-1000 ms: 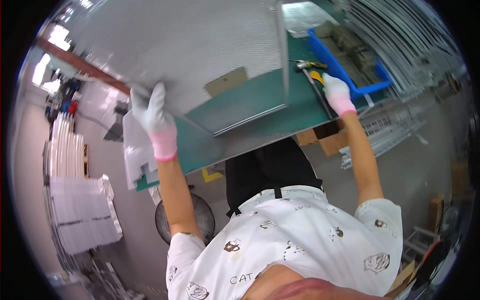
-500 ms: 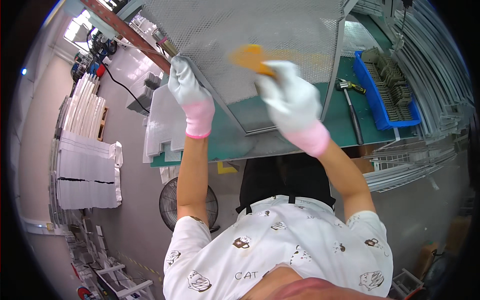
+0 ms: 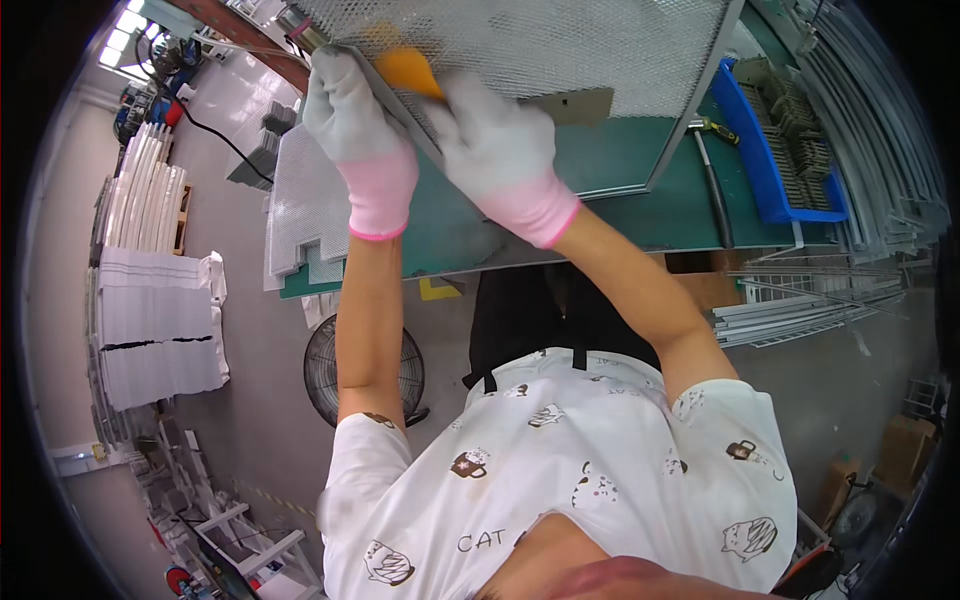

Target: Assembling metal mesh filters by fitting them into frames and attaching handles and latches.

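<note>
My left hand point(image 3: 362, 130), in a white glove with a pink cuff, is closed on the left edge of a grey metal frame point(image 3: 668, 165) holding mesh point(image 3: 640, 55). My right hand point(image 3: 497, 135), gloved alike and slightly blurred, is closed around a tool with a rounded orange end point(image 3: 408, 72). That end lies over the mesh near the frame's left side, close to my left hand. A flat grey-brown piece point(image 3: 572, 107) with a small hole shows just right of my right hand; I cannot tell whether it belongs to the tool.
The frame rests over a green-topped bench point(image 3: 590, 232). To the right are a hammer point(image 3: 712, 185) and a blue bin point(image 3: 757, 150) of small brackets, with long metal profiles point(image 3: 880, 120) beyond. Mesh sheets point(image 3: 310, 190) lie at left; a black fan point(image 3: 365, 370) stands below.
My right hand has swept left across the mesh with the orange-ended tool, coming close to my left hand. My left hand keeps its hold on the frame. The whole view has shifted slightly.
</note>
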The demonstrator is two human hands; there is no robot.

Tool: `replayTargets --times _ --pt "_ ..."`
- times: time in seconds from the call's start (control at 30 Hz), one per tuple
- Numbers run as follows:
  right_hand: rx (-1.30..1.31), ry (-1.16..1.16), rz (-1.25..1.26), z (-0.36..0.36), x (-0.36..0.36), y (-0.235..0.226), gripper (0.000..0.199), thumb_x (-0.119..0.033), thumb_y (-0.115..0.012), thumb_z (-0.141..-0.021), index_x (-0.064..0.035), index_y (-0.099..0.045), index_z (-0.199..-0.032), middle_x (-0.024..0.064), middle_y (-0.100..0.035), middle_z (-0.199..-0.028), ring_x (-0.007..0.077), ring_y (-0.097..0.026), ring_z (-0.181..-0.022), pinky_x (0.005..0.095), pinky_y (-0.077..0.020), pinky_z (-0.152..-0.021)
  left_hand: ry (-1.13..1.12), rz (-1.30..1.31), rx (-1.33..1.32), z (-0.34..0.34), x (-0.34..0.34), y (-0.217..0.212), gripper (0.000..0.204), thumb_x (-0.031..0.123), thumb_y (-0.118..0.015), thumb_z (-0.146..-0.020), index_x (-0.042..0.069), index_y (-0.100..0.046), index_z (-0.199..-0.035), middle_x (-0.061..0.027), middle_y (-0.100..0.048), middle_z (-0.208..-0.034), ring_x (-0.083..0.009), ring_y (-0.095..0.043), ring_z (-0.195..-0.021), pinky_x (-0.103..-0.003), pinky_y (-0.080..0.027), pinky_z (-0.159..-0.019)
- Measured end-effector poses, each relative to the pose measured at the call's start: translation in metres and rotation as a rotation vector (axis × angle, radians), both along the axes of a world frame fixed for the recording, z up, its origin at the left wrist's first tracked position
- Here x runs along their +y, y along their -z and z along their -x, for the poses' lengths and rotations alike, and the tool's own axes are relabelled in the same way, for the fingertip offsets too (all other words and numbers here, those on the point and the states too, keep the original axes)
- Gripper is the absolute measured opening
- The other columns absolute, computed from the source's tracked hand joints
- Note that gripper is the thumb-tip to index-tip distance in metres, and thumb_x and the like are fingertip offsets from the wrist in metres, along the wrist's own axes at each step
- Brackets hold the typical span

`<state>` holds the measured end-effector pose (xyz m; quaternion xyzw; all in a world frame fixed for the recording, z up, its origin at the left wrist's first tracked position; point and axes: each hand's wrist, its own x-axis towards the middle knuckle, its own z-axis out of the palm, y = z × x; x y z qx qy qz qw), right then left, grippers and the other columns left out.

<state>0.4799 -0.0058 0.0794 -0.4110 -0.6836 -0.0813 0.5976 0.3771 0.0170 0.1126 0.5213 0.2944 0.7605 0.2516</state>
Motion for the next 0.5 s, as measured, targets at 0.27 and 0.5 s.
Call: replayTargets --times 0.27,0.5 --pt "-0.064 -0.008 0.21 -0.014 -0.007 0.071 0.016 -0.02 -0.067 -0.08 -0.0104 -0.055 -0.077 0.0079 -0.052 -0.051 0.0249 -0.056 -0.045 0.0335 -0.0451 -0.044 -0.114 0.065 0.08 -0.008 0.004 -0.007 0.034 0.027 -0.044 -0.097 0.011 -0.036 -0.069 0.0095 -0.026 -0.063 -0.0009 -0.022 -0.059 -0.022 -0.02 -0.051" --pt "-0.314 -0.082 0.634 -0.052 -0.039 0.13 0.019 -0.027 -0.059 -0.085 -0.0095 -0.053 -0.083 0.0114 -0.061 -0.07 0.0285 -0.062 -0.06 0.04 -0.0475 -0.051 -0.288 -0.017 0.314 -0.007 0.014 -0.001 0.029 0.025 -0.044 -0.098 0.008 -0.044 -0.075 0.0071 -0.029 -0.069 -0.004 -0.026 -0.065 -0.023 -0.024 -0.056"
